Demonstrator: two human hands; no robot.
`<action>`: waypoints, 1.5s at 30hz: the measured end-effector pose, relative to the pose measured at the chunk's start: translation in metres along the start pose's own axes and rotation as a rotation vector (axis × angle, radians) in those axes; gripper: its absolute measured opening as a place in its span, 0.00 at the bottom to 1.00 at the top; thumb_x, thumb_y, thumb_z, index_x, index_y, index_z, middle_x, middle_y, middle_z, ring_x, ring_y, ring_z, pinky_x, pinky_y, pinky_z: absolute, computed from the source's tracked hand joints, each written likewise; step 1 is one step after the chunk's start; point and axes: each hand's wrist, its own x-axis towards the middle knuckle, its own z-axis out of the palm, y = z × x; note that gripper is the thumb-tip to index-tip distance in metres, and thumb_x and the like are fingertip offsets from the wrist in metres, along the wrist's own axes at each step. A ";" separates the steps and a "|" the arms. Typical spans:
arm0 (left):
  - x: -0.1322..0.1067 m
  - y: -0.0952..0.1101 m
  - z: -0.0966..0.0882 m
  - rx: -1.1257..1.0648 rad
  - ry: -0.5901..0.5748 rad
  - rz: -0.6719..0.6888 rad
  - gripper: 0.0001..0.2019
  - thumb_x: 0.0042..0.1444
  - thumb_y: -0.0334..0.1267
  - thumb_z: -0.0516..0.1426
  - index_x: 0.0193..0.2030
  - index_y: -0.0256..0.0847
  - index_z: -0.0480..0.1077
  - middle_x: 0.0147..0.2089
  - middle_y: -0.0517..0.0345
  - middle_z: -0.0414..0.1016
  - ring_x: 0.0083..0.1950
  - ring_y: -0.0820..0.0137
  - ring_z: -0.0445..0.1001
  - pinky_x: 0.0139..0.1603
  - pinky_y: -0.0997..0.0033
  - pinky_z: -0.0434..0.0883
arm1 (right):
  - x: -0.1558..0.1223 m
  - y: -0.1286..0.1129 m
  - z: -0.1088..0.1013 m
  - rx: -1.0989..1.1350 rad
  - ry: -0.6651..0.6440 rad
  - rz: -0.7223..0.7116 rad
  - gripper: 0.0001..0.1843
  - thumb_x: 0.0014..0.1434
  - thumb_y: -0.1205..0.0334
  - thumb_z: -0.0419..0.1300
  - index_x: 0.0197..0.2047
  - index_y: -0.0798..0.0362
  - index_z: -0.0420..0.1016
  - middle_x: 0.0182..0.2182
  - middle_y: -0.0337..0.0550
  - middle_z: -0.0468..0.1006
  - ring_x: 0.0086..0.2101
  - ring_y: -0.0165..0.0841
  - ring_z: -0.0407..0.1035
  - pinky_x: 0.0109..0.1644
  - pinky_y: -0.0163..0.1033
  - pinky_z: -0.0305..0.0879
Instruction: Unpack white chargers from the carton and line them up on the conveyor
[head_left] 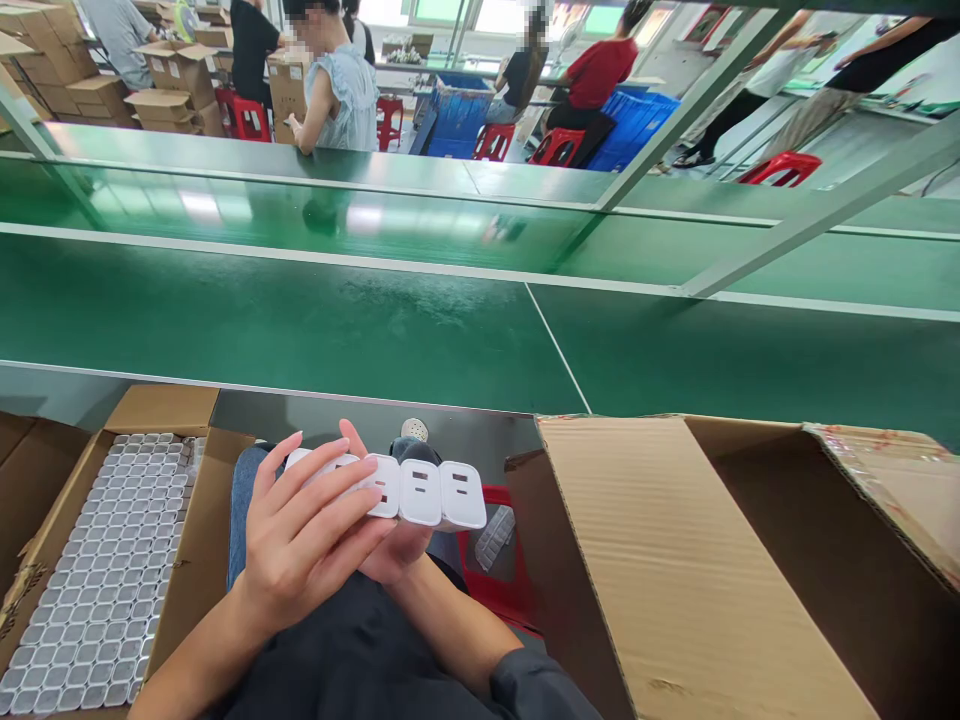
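A row of several white charger plugs [420, 492], set side by side with their port faces towards me, is held above my lap. My right hand [401, 555] grips the row from beneath and behind, mostly hidden by it. Across the left part of the row lies my left hand [292, 535], its fingers stretched out and touching the port faces. The left-hand chargers are partly covered by these fingers.
At left, an open carton [191, 520] holds many clear-topped pieces in rows. A larger open cardboard box [675, 560] stands at right, beside a red stool [517, 590]. Ahead runs a green workbench [300, 320] with metal rails. Other people sit and stand beyond it.
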 end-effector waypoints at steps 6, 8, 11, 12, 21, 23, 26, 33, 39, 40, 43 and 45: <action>-0.002 0.004 -0.001 -0.001 0.054 -0.002 0.17 0.54 0.34 0.68 0.48 0.42 0.71 0.50 0.52 0.82 0.58 0.60 0.77 0.65 0.48 0.68 | 0.002 0.002 -0.011 0.023 -0.019 0.040 0.55 0.35 0.29 0.70 0.65 0.39 0.67 0.54 0.42 0.76 0.43 0.35 0.74 0.46 0.45 0.74; -0.002 0.004 0.000 -0.008 0.058 -0.012 0.18 0.53 0.34 0.68 0.49 0.43 0.69 0.50 0.52 0.81 0.58 0.60 0.76 0.65 0.47 0.68 | 0.001 0.002 -0.011 0.017 -0.044 0.043 0.54 0.36 0.28 0.70 0.65 0.38 0.67 0.54 0.41 0.76 0.43 0.35 0.74 0.48 0.46 0.74; -0.002 0.004 0.001 -0.012 0.062 -0.009 0.19 0.52 0.33 0.69 0.49 0.42 0.69 0.50 0.51 0.81 0.57 0.60 0.76 0.65 0.47 0.68 | 0.000 0.001 -0.007 0.014 -0.053 0.050 0.50 0.39 0.31 0.70 0.65 0.37 0.68 0.52 0.39 0.76 0.44 0.33 0.73 0.50 0.44 0.73; -0.002 0.004 0.001 -0.012 0.066 -0.004 0.19 0.52 0.33 0.69 0.48 0.41 0.69 0.49 0.51 0.81 0.57 0.60 0.76 0.65 0.46 0.68 | -0.001 0.000 -0.006 0.013 -0.046 0.054 0.50 0.40 0.32 0.70 0.64 0.38 0.68 0.52 0.38 0.76 0.45 0.33 0.72 0.50 0.43 0.73; -0.001 0.006 0.000 -0.004 0.071 -0.028 0.18 0.53 0.32 0.68 0.48 0.42 0.68 0.49 0.52 0.81 0.56 0.61 0.77 0.64 0.46 0.69 | -0.002 -0.005 0.005 -0.026 -0.010 0.086 0.48 0.41 0.30 0.69 0.64 0.37 0.67 0.50 0.39 0.76 0.53 0.39 0.69 0.55 0.49 0.70; -0.001 0.006 0.001 -0.017 0.069 -0.032 0.18 0.53 0.32 0.68 0.48 0.42 0.67 0.49 0.51 0.81 0.56 0.61 0.77 0.64 0.45 0.69 | 0.000 -0.003 0.002 -0.039 -0.046 0.073 0.52 0.37 0.30 0.70 0.64 0.37 0.67 0.50 0.39 0.77 0.53 0.40 0.69 0.54 0.49 0.70; -0.002 0.005 0.001 -0.041 0.070 -0.038 0.20 0.52 0.31 0.68 0.49 0.41 0.66 0.49 0.50 0.81 0.55 0.61 0.77 0.65 0.45 0.68 | 0.001 0.000 -0.004 -0.036 -0.098 0.045 0.56 0.34 0.30 0.71 0.66 0.36 0.65 0.51 0.39 0.77 0.51 0.40 0.70 0.53 0.49 0.70; -0.005 0.002 -0.001 -0.104 0.046 -0.077 0.27 0.52 0.33 0.68 0.55 0.45 0.63 0.51 0.52 0.80 0.56 0.62 0.77 0.66 0.44 0.67 | 0.001 -0.003 -0.001 -0.019 -0.124 0.054 0.55 0.39 0.32 0.70 0.69 0.37 0.62 0.51 0.40 0.77 0.47 0.39 0.72 0.55 0.51 0.67; -0.009 -0.011 -0.006 -0.339 0.051 -0.077 0.37 0.53 0.33 0.68 0.66 0.49 0.57 0.57 0.50 0.76 0.61 0.58 0.73 0.66 0.38 0.66 | -0.001 -0.008 0.005 -0.040 -0.185 0.043 0.47 0.45 0.34 0.69 0.66 0.34 0.65 0.46 0.40 0.81 0.41 0.43 0.76 0.52 0.56 0.69; -0.010 -0.015 -0.007 -0.392 0.041 -0.090 0.38 0.52 0.34 0.68 0.67 0.49 0.57 0.59 0.48 0.75 0.63 0.57 0.71 0.66 0.39 0.66 | -0.001 -0.009 0.005 -0.045 -0.169 0.048 0.46 0.45 0.35 0.69 0.66 0.34 0.66 0.44 0.40 0.81 0.44 0.45 0.76 0.54 0.58 0.67; -0.012 -0.028 -0.009 -0.550 -0.048 -0.140 0.40 0.51 0.38 0.69 0.69 0.47 0.57 0.63 0.44 0.70 0.66 0.55 0.68 0.65 0.45 0.69 | -0.002 -0.009 0.003 -0.079 -0.108 0.075 0.42 0.47 0.38 0.70 0.64 0.34 0.68 0.42 0.40 0.82 0.52 0.48 0.73 0.60 0.62 0.61; -0.014 -0.034 -0.011 -0.615 -0.103 -0.149 0.41 0.51 0.42 0.70 0.69 0.45 0.58 0.61 0.43 0.72 0.63 0.55 0.70 0.64 0.49 0.70 | -0.002 -0.008 0.001 -0.123 -0.067 0.070 0.39 0.49 0.38 0.69 0.63 0.35 0.69 0.44 0.42 0.82 0.55 0.49 0.71 0.61 0.63 0.59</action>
